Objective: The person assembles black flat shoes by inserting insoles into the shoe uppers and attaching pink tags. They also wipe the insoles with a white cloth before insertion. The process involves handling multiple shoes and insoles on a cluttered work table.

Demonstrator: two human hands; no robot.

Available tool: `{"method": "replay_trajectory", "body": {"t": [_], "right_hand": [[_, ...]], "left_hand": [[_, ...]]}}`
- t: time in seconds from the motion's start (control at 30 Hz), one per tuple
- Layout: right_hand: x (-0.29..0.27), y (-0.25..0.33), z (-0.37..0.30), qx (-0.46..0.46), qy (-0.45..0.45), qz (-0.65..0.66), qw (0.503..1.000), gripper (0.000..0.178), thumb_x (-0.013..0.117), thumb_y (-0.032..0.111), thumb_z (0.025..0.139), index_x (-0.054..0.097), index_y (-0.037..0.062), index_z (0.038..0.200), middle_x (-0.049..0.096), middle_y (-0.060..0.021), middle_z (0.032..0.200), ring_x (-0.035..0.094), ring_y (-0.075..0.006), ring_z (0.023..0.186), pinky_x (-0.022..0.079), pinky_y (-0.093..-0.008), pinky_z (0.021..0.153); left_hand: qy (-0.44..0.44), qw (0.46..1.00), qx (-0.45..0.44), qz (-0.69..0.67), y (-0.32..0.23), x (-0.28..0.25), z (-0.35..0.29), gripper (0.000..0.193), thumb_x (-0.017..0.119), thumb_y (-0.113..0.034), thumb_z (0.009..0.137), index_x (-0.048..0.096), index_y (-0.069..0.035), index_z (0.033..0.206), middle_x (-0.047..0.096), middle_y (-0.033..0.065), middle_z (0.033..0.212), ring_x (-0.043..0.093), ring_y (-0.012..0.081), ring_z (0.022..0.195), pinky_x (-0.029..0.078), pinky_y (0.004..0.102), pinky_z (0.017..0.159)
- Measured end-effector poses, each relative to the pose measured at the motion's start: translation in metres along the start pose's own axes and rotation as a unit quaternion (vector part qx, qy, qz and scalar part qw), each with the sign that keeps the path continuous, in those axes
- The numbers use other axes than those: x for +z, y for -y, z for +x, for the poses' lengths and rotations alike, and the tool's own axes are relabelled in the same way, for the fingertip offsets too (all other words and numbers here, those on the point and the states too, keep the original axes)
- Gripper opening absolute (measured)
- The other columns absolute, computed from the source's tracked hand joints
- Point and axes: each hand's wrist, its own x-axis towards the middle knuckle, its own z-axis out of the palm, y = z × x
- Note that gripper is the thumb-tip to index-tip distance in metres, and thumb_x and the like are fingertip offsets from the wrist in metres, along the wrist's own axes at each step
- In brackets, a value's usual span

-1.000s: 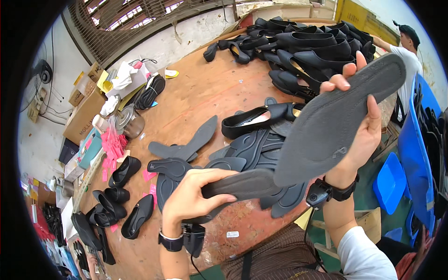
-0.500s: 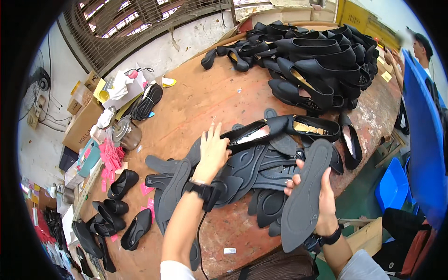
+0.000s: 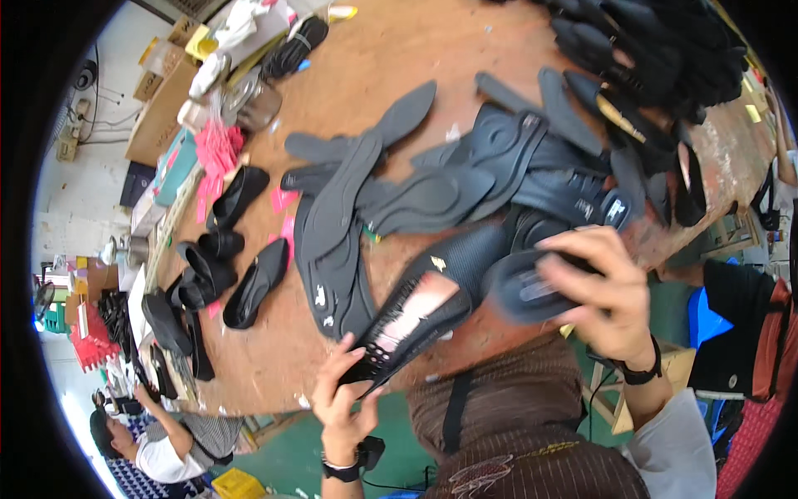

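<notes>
Black all over its outside, the shoe [image 3: 432,303] is held aslant at the near edge of the table [image 3: 416,50], toe pointing away and to the right, its pale pink lining facing up. The left hand [image 3: 345,395] grips it at the heel end only, fingers curled about the rim. The right hand [image 3: 611,291] grips an insole [image 3: 519,287] just beside the toe; both are blurred, and whether insole and shoe touch cannot be told.

With the hold so far back, a knock on the toe could twist the shoe or work it loose, and from this edge it might drop to the green floor [image 3: 291,453]. The blur suggests a quick move, so a hasty pass of the insole could scrape the toe or catch the small gold trim [image 3: 438,264]. A pinch too near one end would probably let the insole bend or slide out of the fingers.

Overlapping loose insoles [image 3: 416,200] lie just beyond the shoe. A low sweep of either hand could shift them, and since they look so alike in colour and outline, a mix-up of sides or sizes seems easy, should one be dropped among them.
</notes>
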Motion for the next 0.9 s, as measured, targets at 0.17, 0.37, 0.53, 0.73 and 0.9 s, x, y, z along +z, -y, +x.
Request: {"method": "replay_trajectory", "body": {"t": [0.17, 0.37, 0.53, 0.73, 0.9], "right_hand": [[0.124, 0.011, 0.000, -0.133, 0.163, -0.029, 0.977, 0.027, 0.077, 0.016, 0.069, 0.073, 0.0063, 0.094, 0.064, -0.0066, 0.111, 0.058, -0.0240, 0.109, 0.039, -0.0460, 0.104], [0.207, 0.008, -0.009, -0.085, 0.277, 0.066, 0.955, 0.023, 0.076, 0.014, 0.072, 0.074, 0.0057, 0.093, 0.066, -0.0079, 0.113, 0.060, -0.0243, 0.107, 0.043, -0.0387, 0.096], [0.229, 0.009, -0.007, -0.108, 0.246, 0.123, 0.955, 0.021, 0.069, 0.012, 0.070, 0.073, 0.0013, 0.087, 0.063, -0.0100, 0.099, 0.058, -0.0273, 0.101, 0.048, -0.0369, 0.092], [0.230, 0.009, -0.006, -0.126, 0.319, 0.071, 0.937, 0.023, 0.066, 0.014, 0.071, 0.071, -0.0011, 0.087, 0.061, -0.0110, 0.101, 0.057, -0.0282, 0.103, 0.048, -0.0364, 0.091], [0.233, 0.005, -0.006, -0.272, 0.321, -0.015, 0.907, 0.029, 0.061, 0.014, 0.077, 0.070, -0.0047, 0.098, 0.062, -0.0160, 0.120, 0.055, -0.0275, 0.121, 0.044, -0.0374, 0.108]], "left_hand": [[0.043, 0.993, -0.107, -0.013, 0.038, 0.042, -0.085, 0.026, 0.075, 0.001, 0.077, 0.060, -0.002, 0.098, 0.043, 0.0292, 0.146, 0.045, 0.0464, 0.136, 0.040, 0.0502, 0.111], [-0.116, 0.986, -0.109, -0.048, 0.043, 0.084, -0.101, 0.107, 0.083, -0.038, 0.078, 0.015, -0.008, 0.155, 0.026, 0.0315, 0.155, 0.038, 0.0490, 0.139, 0.033, 0.0578, 0.113], [-0.159, 0.979, -0.109, -0.074, 0.046, 0.095, -0.104, 0.126, 0.085, -0.048, 0.075, -0.003, -0.010, 0.157, 0.023, 0.0351, 0.154, 0.041, 0.0497, 0.135, 0.035, 0.0592, 0.111], [-0.180, 0.970, -0.106, -0.126, 0.049, 0.103, -0.106, 0.127, 0.082, -0.053, 0.077, -0.006, -0.010, 0.157, 0.024, 0.0366, 0.152, 0.040, 0.0496, 0.134, 0.034, 0.0601, 0.111], [-0.181, 0.964, -0.139, -0.139, 0.050, 0.096, -0.100, 0.083, 0.070, -0.054, 0.086, 0.043, 0.000, 0.143, 0.047, 0.0326, 0.141, 0.048, 0.0465, 0.131, 0.037, 0.0537, 0.111]]}}
